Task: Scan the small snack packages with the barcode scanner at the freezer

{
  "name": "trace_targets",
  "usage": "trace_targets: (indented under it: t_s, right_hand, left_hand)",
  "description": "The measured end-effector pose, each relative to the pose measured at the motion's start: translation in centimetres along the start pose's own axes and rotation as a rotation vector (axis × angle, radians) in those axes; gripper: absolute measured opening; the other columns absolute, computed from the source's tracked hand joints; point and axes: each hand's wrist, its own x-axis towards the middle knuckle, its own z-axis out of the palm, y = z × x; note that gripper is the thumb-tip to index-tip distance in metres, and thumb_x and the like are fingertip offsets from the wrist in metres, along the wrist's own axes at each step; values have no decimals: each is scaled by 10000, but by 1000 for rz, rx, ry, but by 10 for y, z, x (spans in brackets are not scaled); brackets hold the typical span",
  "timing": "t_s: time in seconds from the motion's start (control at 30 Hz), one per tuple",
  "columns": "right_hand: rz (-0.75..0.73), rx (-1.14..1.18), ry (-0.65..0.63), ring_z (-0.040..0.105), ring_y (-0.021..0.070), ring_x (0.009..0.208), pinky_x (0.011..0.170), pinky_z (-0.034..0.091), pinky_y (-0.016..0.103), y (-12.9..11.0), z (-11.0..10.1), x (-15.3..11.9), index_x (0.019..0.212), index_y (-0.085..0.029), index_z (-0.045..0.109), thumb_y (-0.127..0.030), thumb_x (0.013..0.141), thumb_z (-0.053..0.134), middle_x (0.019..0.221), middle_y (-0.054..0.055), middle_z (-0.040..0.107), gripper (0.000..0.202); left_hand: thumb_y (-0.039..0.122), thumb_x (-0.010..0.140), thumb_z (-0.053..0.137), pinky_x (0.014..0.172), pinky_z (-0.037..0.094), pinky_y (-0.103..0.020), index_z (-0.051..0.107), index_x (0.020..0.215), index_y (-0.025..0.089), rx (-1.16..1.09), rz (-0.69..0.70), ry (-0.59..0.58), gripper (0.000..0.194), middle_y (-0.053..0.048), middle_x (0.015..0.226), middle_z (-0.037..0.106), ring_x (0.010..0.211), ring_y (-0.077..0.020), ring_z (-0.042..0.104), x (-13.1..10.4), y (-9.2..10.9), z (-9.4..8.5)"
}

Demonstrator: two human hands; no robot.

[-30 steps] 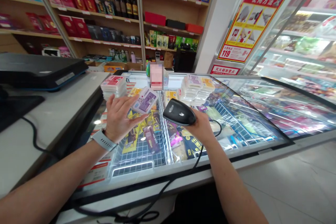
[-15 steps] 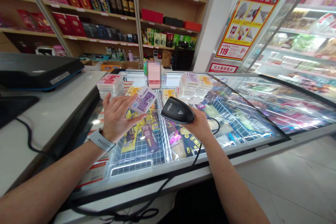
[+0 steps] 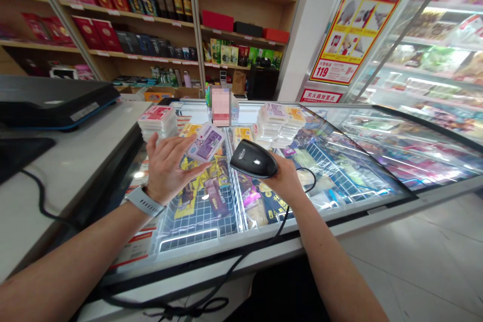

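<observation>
My left hand grips a small clear-and-purple plastic pack by its edges, tilted with its purple label upward. Facing it, my right hand is wrapped around a black barcode scanner, whose head points left at the pack. A small gap separates the two. From the scanner's handle a black cable runs down over the freezer edge. Behind my left hand stands a stack of packs with red labels. Past the scanner are stacked packs with purple labels and orange labels.
Everything rests on a chest freezer's glass top, with wire baskets of frozen goods visible beneath. On the left counter sits a black device with a flat top. Shelves of bottles and boxes line the back, beside a red fire-hydrant poster.
Both hands keep their holds on the pack and the scanner. The scanner has shifted very slightly left, and the view has moved a little.
</observation>
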Motion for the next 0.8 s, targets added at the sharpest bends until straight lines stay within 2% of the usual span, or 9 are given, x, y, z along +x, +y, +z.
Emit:
trace_targets:
  t_s: [0.2, 0.5, 0.67, 0.8]
  right_hand:
    - [2, 1, -1, 635, 182, 705, 654, 453, 249, -2, -1, 0, 795, -193, 658, -173, 708, 713, 764, 9, 690, 105]
    - [10, 17, -7, 657, 199, 761, 713, 490, 272, -1, -1, -1, 831, -203, 664, -166, 716, 700, 850, 24, 728, 126]
    - [7, 19, 75, 602, 177, 668, 638, 451, 256, 1, -1, -2, 878, -200, 679, -203, 730, 705, 735, 2, 669, 150]
    - [7, 30, 106, 582, 171, 646, 633, 442, 256, 4, -1, -4, 904, -199, 683, -232, 744, 711, 713, -1, 654, 165]
  left_hand:
    - [579, 780, 703, 1157, 275, -541, 549, 1312, 288, 9, 2, 4, 626, -44, 1073, 708, 1048, -260, 652, 1, 1, -1]
    - [600, 816, 650, 1166, 289, -540, 544, 1325, 264, 38, 9, -7, 619, -15, 1115, 700, 1086, -236, 644, -2, -2, 0]
    - [637, 772, 667, 1036, 417, -515, 578, 1288, 252, 43, -116, 45, 650, -66, 1146, 704, 1070, -279, 643, -1, -17, 8]
    - [697, 766, 625, 926, 484, -429, 592, 1292, 197, 65, -280, 27, 726, -41, 1134, 692, 1043, -272, 647, 4, -31, 16]
